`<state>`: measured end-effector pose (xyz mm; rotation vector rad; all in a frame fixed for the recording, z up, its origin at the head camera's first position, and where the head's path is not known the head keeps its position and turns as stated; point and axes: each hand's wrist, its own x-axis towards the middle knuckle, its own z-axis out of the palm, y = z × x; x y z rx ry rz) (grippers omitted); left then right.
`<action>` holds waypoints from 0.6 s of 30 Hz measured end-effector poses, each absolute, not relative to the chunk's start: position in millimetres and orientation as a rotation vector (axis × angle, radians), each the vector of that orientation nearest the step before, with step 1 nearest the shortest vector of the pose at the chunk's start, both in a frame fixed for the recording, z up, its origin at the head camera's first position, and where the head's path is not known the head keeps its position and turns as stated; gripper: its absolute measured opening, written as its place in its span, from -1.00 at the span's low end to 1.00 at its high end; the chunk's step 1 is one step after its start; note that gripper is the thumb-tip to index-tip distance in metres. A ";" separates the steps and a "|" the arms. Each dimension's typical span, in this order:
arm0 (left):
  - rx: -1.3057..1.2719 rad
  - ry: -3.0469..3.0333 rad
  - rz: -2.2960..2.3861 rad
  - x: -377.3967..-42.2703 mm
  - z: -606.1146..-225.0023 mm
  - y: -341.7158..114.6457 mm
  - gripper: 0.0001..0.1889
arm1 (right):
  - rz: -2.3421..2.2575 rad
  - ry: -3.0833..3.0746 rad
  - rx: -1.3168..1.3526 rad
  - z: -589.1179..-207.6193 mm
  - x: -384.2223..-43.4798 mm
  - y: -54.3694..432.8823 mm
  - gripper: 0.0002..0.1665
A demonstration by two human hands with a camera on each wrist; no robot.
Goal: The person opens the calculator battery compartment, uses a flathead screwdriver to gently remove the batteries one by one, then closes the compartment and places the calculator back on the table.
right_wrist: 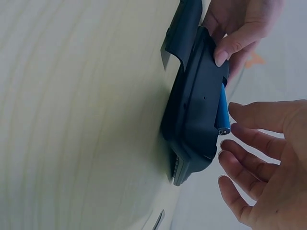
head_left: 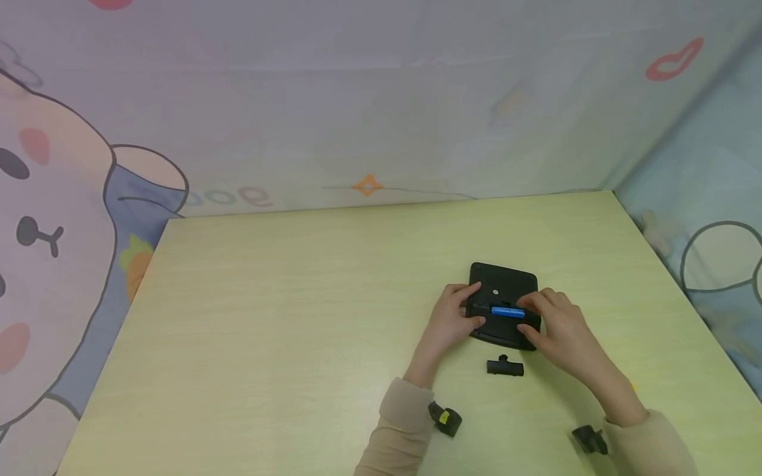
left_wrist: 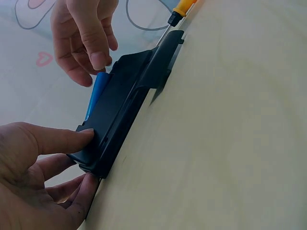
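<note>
A black calculator-like device (head_left: 503, 281) lies back side up at the right of the table, with a blue battery (head_left: 506, 312) in its battery slot. My left hand (head_left: 452, 314) grips the device's left edge, thumb on the back and fingers around the side in the left wrist view. At the battery's right end is my right hand (head_left: 559, 327), its thumb and fingers spread around that end. The right wrist view shows the battery's flat end uncovered, raised above the slot, with the fingertips (right_wrist: 230, 108) right beside it. A black battery cover (head_left: 505, 367) lies in front of the device.
A yellow-handled tool (left_wrist: 183, 8) lies beyond the battery cover in the left wrist view; in the head view my right forearm mostly hides it. Black wrist cameras (head_left: 445, 420) hang by both sleeves. A printed curtain (head_left: 381, 99) stands behind the table's far edge (head_left: 381, 206).
</note>
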<state>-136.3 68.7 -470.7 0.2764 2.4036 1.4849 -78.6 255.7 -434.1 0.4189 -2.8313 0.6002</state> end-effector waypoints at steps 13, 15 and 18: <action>0.276 2.401 1.489 -135.9 -469.8 68.5 -0.35 | 0.618 -2.836 0.478 -440.4 -87.5 254.4 -0.65; 0.279 2.401 1.487 -135.9 -469.8 68.4 -0.35 | 0.621 -2.849 0.479 -440.6 -88.8 254.0 -0.66; 0.285 2.401 1.487 -135.9 -470.0 68.4 -0.35 | 0.611 -2.852 0.483 -440.8 -90.8 253.2 -0.68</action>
